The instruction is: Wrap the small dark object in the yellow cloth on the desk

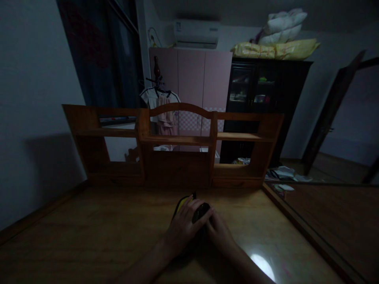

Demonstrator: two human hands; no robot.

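- Head view, far left: a pale wall [35, 90] stands beside a dark curtain [94, 59].
- Left of the middle: clothes [167, 114] hang on a rack behind the wooden shelf [177, 140], which stands along the far edge of the table [89, 228].
- Middle: the left hand [183, 219] is clamped over a dark object [201, 212], fingers bent across its top and thumb on the near side.
- The dark object is low in the middle, over the table, with a yellow patch and a shiny dark part; too much is covered to tell its kind.
- Just right of it: the right hand [218, 230] has its fingertips against the left thumb and the object's right side; I cannot tell whether it grips.
- Right: a black cabinet [287, 86] carries yellow bags [276, 50].
- Far right: a dark door [333, 114] stands open.
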